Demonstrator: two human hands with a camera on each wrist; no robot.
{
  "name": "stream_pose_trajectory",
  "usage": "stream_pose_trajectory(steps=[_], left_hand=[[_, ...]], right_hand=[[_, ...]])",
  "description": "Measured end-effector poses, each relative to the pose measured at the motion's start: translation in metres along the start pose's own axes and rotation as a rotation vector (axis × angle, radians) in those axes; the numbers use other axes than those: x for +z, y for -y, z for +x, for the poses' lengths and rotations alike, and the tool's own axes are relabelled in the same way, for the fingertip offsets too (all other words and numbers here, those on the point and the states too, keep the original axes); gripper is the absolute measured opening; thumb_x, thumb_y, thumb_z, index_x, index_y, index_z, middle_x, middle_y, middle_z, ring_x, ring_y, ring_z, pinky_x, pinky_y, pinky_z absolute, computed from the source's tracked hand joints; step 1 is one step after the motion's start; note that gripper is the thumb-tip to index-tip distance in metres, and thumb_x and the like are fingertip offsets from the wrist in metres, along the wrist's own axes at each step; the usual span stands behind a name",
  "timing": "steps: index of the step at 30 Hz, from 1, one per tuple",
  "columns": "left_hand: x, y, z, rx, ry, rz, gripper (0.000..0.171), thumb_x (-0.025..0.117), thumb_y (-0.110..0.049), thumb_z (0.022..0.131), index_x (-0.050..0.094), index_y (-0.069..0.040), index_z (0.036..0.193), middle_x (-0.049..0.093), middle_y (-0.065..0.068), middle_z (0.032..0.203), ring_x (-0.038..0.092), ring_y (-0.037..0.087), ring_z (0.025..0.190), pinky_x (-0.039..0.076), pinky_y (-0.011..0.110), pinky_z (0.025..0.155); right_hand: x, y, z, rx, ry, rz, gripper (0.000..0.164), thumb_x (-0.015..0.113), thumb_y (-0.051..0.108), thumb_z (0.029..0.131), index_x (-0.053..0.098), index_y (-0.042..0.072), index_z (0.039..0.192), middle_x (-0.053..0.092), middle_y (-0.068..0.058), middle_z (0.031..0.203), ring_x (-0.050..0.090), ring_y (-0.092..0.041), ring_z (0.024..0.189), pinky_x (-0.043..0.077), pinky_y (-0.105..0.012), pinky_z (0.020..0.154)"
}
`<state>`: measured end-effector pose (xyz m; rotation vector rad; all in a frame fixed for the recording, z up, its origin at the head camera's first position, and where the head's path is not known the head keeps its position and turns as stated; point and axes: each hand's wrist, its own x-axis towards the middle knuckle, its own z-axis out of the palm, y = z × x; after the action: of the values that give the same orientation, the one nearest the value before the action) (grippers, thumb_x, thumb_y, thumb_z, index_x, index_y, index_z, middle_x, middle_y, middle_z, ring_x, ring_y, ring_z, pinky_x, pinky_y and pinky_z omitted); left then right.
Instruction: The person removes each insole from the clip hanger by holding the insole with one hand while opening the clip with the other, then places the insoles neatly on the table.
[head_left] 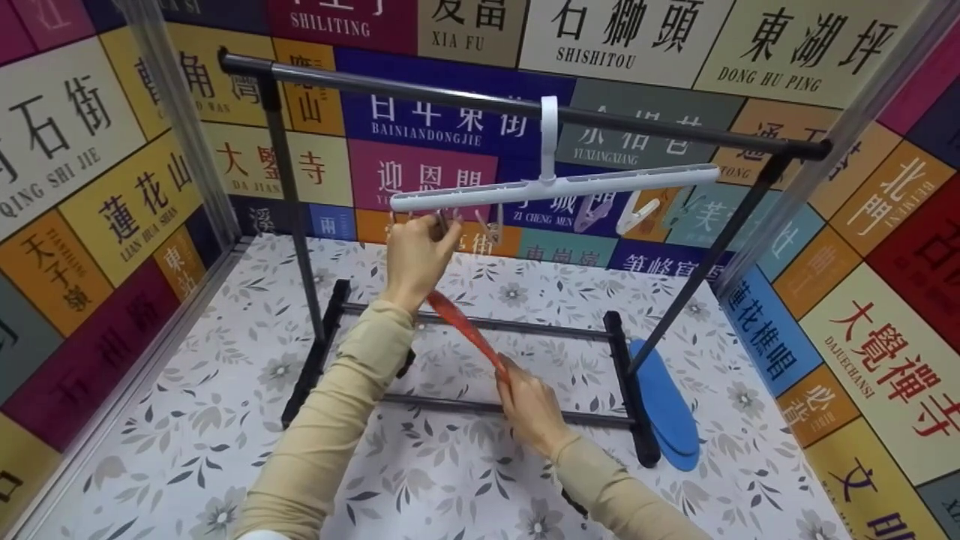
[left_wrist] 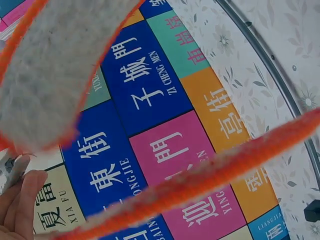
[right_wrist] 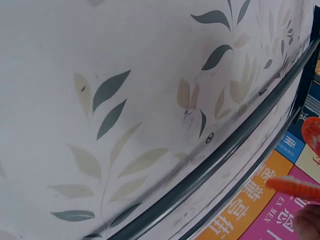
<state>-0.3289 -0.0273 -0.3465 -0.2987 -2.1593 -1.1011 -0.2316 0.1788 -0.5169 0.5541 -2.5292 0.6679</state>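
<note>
A white clip hanger (head_left: 480, 196) hangs by its hook from the top bar of a black rack. My left hand (head_left: 421, 255) is raised under the hanger's left end, its thumb and fingers pinching a clip (left_wrist: 19, 167). Lower and to the right, my right hand (head_left: 531, 405) grips the end of an orange-edged insole (head_left: 469, 330) that slants up toward my left wrist. In the left wrist view, a pale fuzzy insole face (left_wrist: 47, 75) with orange edging fills the upper left, and an orange edge (left_wrist: 200, 182) runs across below it.
More clips (head_left: 637, 217) dangle from the hanger's right half. The black rack (head_left: 300, 217) stands on a white floral tabletop (head_left: 225, 457). Blue insoles (head_left: 667, 409) lie stacked by its right foot. Colourful panels with printed characters (head_left: 435, 112) enclose the back and sides.
</note>
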Motion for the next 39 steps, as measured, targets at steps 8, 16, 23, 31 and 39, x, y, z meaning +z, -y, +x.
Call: stream_pose_trajectory(steps=[8, 16, 23, 31, 39], left_hand=[[-0.003, 0.000, -0.003, -0.054, 0.014, 0.006, 0.033, 0.070, -0.032, 0.090, 0.065, -0.010, 0.066, 0.065, 0.002, 0.056, 0.047, 0.014, 0.048, 0.032, 0.027, 0.050], [-0.002, -0.004, -0.006, -0.064, 0.050, 0.045, 0.033, 0.068, -0.034, 0.092, 0.068, -0.007, 0.074, 0.070, 0.006, 0.066, 0.052, 0.016, 0.053, 0.039, 0.031, 0.052], [-0.002, -0.005, -0.013, -0.061, 0.059, 0.085, 0.029, 0.067, -0.031, 0.093, 0.072, -0.004, 0.085, 0.074, 0.008, 0.077, 0.058, 0.021, 0.059, 0.047, 0.038, 0.058], [0.002, -0.009, -0.028, -0.024, 0.064, 0.105, 0.022, 0.067, -0.025, 0.093, 0.075, -0.006, 0.099, 0.077, 0.012, 0.096, 0.074, 0.029, 0.076, 0.056, 0.042, 0.067], [-0.006, -0.017, -0.048, -0.026, 0.072, 0.032, 0.029, 0.064, -0.026, 0.095, 0.074, -0.004, 0.110, 0.074, 0.016, 0.101, 0.075, 0.029, 0.083, 0.060, 0.041, 0.071]], right_hand=[[-0.020, -0.014, -0.014, -0.090, -0.103, -0.038, 0.030, 0.068, 0.010, 0.091, 0.066, 0.004, 0.120, 0.074, -0.018, 0.103, 0.073, -0.037, 0.080, 0.057, -0.047, 0.064], [-0.044, -0.039, -0.039, -0.091, -0.225, 0.027, 0.031, 0.073, 0.000, 0.084, 0.071, 0.002, 0.116, 0.075, -0.017, 0.093, 0.070, -0.021, 0.065, 0.054, -0.031, 0.054], [-0.062, -0.064, -0.063, -0.152, -0.352, 0.041, 0.039, 0.079, -0.009, 0.073, 0.073, 0.002, 0.110, 0.076, -0.016, 0.091, 0.072, -0.024, 0.066, 0.054, -0.025, 0.054], [-0.090, -0.091, -0.096, -0.058, -0.419, -0.002, 0.042, 0.080, -0.013, 0.068, 0.075, 0.003, 0.107, 0.076, -0.016, 0.093, 0.074, -0.033, 0.078, 0.050, -0.006, 0.078], [-0.120, -0.124, -0.132, 0.053, -0.462, -0.172, 0.033, 0.081, -0.013, 0.065, 0.074, -0.003, 0.096, 0.073, -0.019, 0.076, 0.067, -0.026, 0.056, 0.051, -0.018, 0.051]])
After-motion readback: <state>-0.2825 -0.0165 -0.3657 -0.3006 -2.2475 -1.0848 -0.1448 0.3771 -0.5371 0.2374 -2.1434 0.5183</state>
